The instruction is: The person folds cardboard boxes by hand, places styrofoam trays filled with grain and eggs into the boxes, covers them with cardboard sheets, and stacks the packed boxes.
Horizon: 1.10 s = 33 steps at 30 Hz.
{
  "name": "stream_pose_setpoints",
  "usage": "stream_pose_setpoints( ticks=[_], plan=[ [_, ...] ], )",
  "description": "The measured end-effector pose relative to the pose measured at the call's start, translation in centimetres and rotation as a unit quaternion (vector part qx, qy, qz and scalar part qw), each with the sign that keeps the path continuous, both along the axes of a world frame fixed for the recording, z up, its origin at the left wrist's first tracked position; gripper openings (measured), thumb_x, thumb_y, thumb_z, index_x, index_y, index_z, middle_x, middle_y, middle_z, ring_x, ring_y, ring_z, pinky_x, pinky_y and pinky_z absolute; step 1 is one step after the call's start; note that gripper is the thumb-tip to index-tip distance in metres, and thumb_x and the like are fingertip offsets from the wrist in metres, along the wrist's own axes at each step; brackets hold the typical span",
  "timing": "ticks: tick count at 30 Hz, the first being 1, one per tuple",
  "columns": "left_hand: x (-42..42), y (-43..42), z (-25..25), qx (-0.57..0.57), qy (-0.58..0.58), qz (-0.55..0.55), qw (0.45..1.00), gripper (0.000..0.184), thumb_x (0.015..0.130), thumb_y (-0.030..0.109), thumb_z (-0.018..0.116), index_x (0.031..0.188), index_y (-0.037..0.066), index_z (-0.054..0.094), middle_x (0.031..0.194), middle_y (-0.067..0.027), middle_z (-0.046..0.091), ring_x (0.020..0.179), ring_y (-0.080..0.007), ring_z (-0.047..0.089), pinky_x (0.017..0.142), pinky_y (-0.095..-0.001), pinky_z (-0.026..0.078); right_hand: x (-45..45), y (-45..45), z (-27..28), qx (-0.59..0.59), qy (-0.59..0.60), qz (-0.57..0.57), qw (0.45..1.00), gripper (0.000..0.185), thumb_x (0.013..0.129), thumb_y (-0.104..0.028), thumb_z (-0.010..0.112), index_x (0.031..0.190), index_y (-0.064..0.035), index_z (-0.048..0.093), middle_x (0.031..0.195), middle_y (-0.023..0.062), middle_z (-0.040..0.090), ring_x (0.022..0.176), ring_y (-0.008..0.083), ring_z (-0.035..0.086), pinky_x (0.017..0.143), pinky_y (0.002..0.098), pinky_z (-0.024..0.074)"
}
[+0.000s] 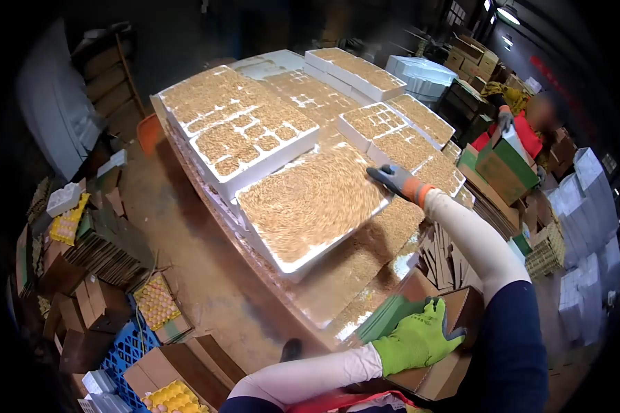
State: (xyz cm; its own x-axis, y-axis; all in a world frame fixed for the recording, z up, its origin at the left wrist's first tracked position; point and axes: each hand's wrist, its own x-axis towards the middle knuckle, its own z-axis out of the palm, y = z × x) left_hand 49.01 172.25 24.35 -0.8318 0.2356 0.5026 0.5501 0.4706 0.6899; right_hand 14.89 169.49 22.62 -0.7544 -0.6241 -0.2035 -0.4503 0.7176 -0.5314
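My left hand (418, 339), in a bright green glove with a dark palm, is over an open cardboard box (464, 311) close to my body. Its thumb and fingers are apart, and I see nothing between them. My right hand (397, 182), in a grey glove with an orange cuff, reaches to the far right corner of a white foam box (293, 267). Its fingers are stretched out at the rim. Loose tan husks (313, 199) fill this foam box to the top, blurred in a swirl; whatever lies under them is hidden.
Other husk-filled foam boxes (272, 165) with gridded tops stand on the husk-strewn table (324, 303). Flattened cartons (114, 251), egg trays (160, 303) and a blue crate (125, 347) lie at left. A co-worker in red (527, 134) handles a green carton (506, 165) at right.
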Motion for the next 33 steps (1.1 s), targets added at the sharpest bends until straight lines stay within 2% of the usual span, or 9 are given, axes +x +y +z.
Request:
stream_pose_setpoints(
  ticks=[4,6,9,12,16,17,21,25,33],
  plan=[
    [-0.7,0.9,-2.0,0.022,0.055,0.044,0.997,0.029,0.087,0.028,0.068,0.105,0.005,0.069,0.095,-0.033,0.062,0.077,-0.0434,0.063,0.062,-0.0505,0.05,2.4,4.4,-1.9,0.009,-0.111,-0.018,0.994,0.073,0.089,-0.058,0.062,0.14,-0.0062,0.054,0.141,0.0138,0.056,0.126,0.0273,0.054,0.105,0.0338,0.0415],
    [-0.9,1.1,-1.7,0.052,0.052,0.081,0.994,0.032,0.087,0.028,0.068,0.111,0.007,0.068,0.1,-0.0347,0.062,0.083,-0.0449,0.065,0.068,-0.0527,0.052,2.7,5.1,-2.5,-0.113,0.003,0.321,0.94,0.074,0.083,0.002,0.067,0.15,-0.0085,0.039,0.159,0.0109,0.034,0.145,0.0281,0.034,0.12,0.0366,0.0278],
    [-1.1,-0.4,-0.1,0.011,0.05,0.052,0.997,0.039,0.085,0.027,0.069,0.12,0.01,0.066,0.108,-0.0362,0.061,0.093,-0.0481,0.065,0.077,-0.0555,0.053,3.4,5.8,-2.7,-0.106,0.111,0.289,0.945,0.064,0.088,-0.009,0.069,0.147,-0.0065,0.043,0.152,0.0117,0.045,0.139,0.0263,0.043,0.118,0.0365,0.0298],
    [-0.9,-2.3,0.1,-0.1,0.125,-0.067,0.985,0.05,0.084,0.024,0.069,0.131,0.013,0.06,0.126,-0.0384,0.053,0.111,-0.054,0.058,0.095,-0.0575,0.048,8.6,7.9,4.9,-0.31,-0.306,-0.008,0.9,0.057,0.093,-0.024,0.068,0.141,-0.0027,0.048,0.137,0.0114,0.056,0.126,0.0188,0.053,0.108,0.0328,0.0417],
    [-1.6,-0.2,1.4,0.049,-0.292,-0.045,0.954,0.047,0.094,0.036,0.059,0.136,0.014,0.055,0.132,-0.0295,0.055,0.112,-0.0424,0.06,0.098,-0.043,0.048,15.3,16.6,12.8,-0.411,-0.341,-0.127,0.836,0.057,0.096,-0.033,0.065,0.139,-0.0006,0.048,0.128,0.0108,0.062,0.116,0.0157,0.061,0.1,0.0317,0.0513],
    [-2.2,-1.5,1.5,-0.254,-0.15,-0.174,0.939,0.058,0.095,0.039,0.057,0.138,0.0,0.05,0.135,-0.029,0.053,0.117,-0.0394,0.058,0.101,-0.0416,0.047,18.2,18.5,14.8,-0.457,-0.379,-0.173,0.786,0.056,0.097,-0.031,0.064,0.141,-0.0014,0.046,0.128,0.0107,0.063,0.113,0.0185,0.064,0.098,0.0334,0.0529],
    [-2.6,-2.1,-2.3,-0.139,-0.06,-0.182,0.972,0.039,0.1,0.021,0.048,0.137,0.012,0.055,0.12,-0.0137,0.067,0.099,-0.0313,0.068,0.092,-0.0404,0.052,29.0,26.9,19.4,-0.535,-0.366,-0.279,0.708,0.066,0.097,-0.031,0.061,0.151,-0.0043,0.032,0.143,0.018,0.05,0.124,0.0305,0.058,0.104,0.0439,0.049],
    [-2.2,-1.8,-2.9,0.096,-0.027,-0.15,0.984,0.047,0.099,0.018,0.047,0.145,0.01,0.045,0.143,-0.0156,0.051,0.126,-0.0277,0.055,0.11,-0.0396,0.042,39.4,33.7,19.0,-0.571,-0.3,-0.361,0.673,0.064,0.099,-0.032,0.057,0.153,-0.009,0.03,0.148,0.0189,0.045,0.129,0.0333,0.053,0.107,0.0496,0.0459],
    [-1.5,-0.9,-2.4,-0.047,0.09,-0.083,0.991,0.044,0.091,0.007,0.057,0.134,0.005,0.052,0.146,-0.0279,0.044,0.121,-0.0429,0.057,0.098,-0.0417,0.049,48.3,38.2,16.0,-0.5,-0.231,-0.463,0.695,0.055,0.103,-0.032,0.05,0.149,-0.0057,0.037,0.142,0.0134,0.054,0.123,0.025,0.059,0.102,0.0418,0.0504]
  ],
)
